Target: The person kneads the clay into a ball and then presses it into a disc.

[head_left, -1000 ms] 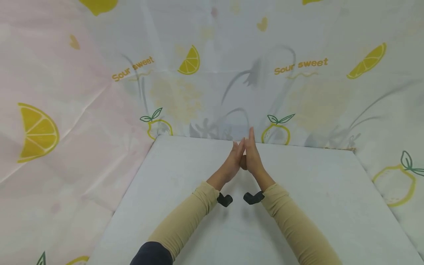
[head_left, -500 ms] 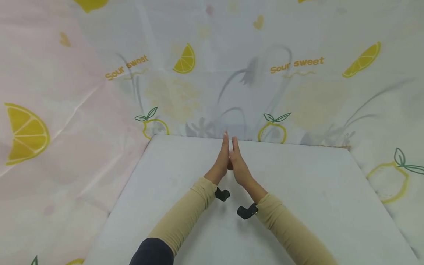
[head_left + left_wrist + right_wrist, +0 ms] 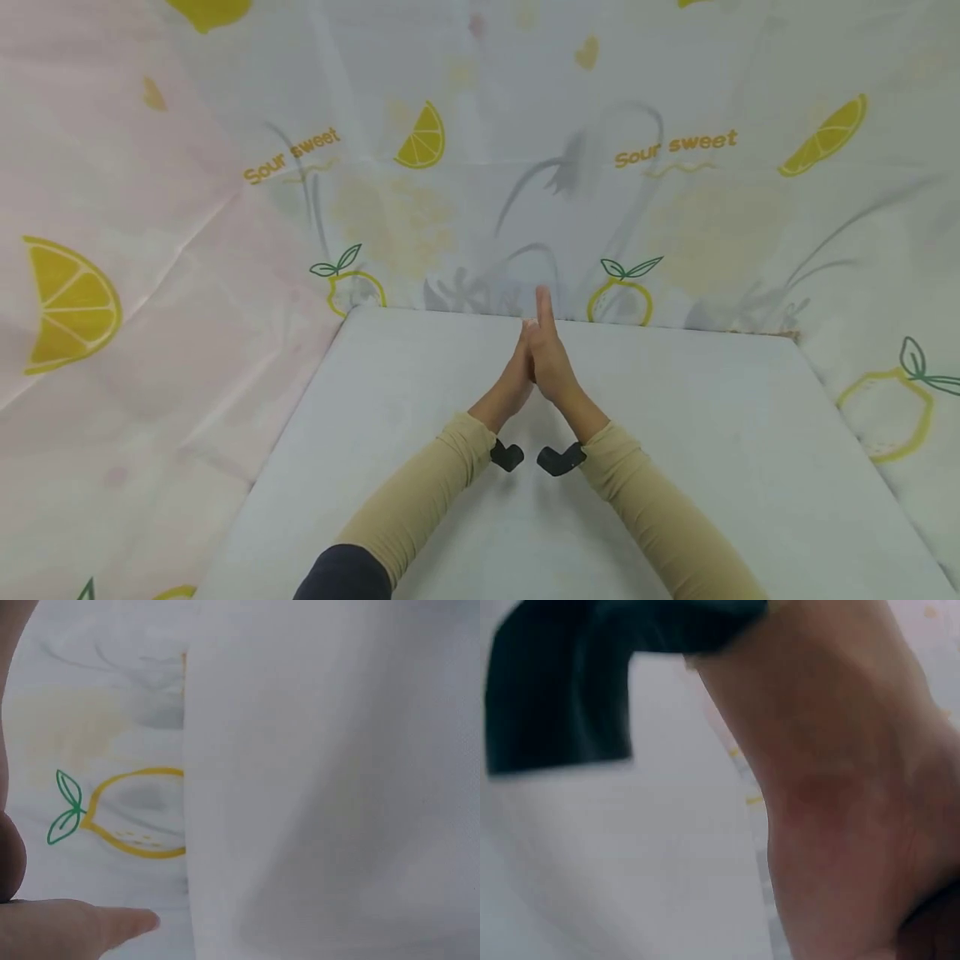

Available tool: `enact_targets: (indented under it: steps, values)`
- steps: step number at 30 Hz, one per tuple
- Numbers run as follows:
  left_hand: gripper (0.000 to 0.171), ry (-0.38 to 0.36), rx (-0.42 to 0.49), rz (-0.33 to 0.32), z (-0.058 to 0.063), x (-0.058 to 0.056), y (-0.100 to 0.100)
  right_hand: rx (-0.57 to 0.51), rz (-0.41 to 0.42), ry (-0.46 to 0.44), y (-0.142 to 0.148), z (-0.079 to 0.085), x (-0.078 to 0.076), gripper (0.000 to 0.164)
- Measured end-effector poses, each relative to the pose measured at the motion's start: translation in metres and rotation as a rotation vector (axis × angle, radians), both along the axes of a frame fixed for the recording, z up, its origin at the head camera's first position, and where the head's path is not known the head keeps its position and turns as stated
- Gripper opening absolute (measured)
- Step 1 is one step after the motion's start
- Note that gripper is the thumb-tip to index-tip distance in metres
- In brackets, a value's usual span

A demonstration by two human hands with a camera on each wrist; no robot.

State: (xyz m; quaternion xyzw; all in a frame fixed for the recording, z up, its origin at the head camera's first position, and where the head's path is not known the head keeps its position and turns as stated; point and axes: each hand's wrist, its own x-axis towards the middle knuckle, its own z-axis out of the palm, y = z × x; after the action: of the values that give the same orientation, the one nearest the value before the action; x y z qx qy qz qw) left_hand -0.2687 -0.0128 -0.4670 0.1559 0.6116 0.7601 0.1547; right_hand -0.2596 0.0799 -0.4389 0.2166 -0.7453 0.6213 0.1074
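My left hand (image 3: 512, 379) and right hand (image 3: 553, 362) are raised over the table, palms facing and pressed together, fingers mostly straight and pointing away. A sliver of a small brown lump (image 3: 533, 375) shows between the palms; its kind cannot be told, and the hands hide most of it. The right hand's fingertips reach farther forward than the left's. In the right wrist view a dark brown surface (image 3: 937, 926), probably the same lump, shows beside the palm. One straight finger (image 3: 79, 926) of a hand crosses the lower left of the left wrist view.
Below the hands lies a white tabletop (image 3: 675, 433). Behind and beside it hangs a cloth backdrop (image 3: 480, 200) printed with lemons and lettering. Black wrist mounts (image 3: 561, 460) stick out from both wrists.
The palms rub back and forth: the left hand leads half a second ago, the right leads now. More of the brown lump shows one second ago than now.
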Motion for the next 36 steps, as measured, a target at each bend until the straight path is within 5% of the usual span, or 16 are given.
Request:
enact_targets:
  steps: [6,10,17,21,28,31,36]
  values:
    - [0.091,0.074,0.051,-0.143,0.005,0.002,0.004,0.037,-0.07,0.013,0.021,0.0,-0.017,0.061]
    - [0.093,0.101,0.032,-0.184,0.01,0.004,0.003,0.07,-0.07,-0.044,0.031,0.007,-0.01,0.06]
    - [0.096,0.126,0.011,-0.061,0.023,0.001,0.0,0.069,0.002,-0.16,0.025,0.011,0.016,0.062]
    - [0.094,0.142,-0.1,0.055,0.025,-0.003,-0.001,0.042,0.025,-0.155,0.014,-0.004,0.016,0.061]
    - [0.094,-0.048,-0.206,0.232,0.019,-0.008,-0.006,0.007,0.067,-0.039,-0.002,-0.01,0.022,0.064]
    - [0.091,-0.045,-0.151,0.221,0.015,-0.009,-0.007,-0.043,0.12,0.004,-0.005,-0.002,0.025,0.068]
    - [0.084,0.037,-0.006,0.053,0.009,-0.006,-0.002,-0.074,0.103,0.059,-0.002,0.011,0.016,0.077]
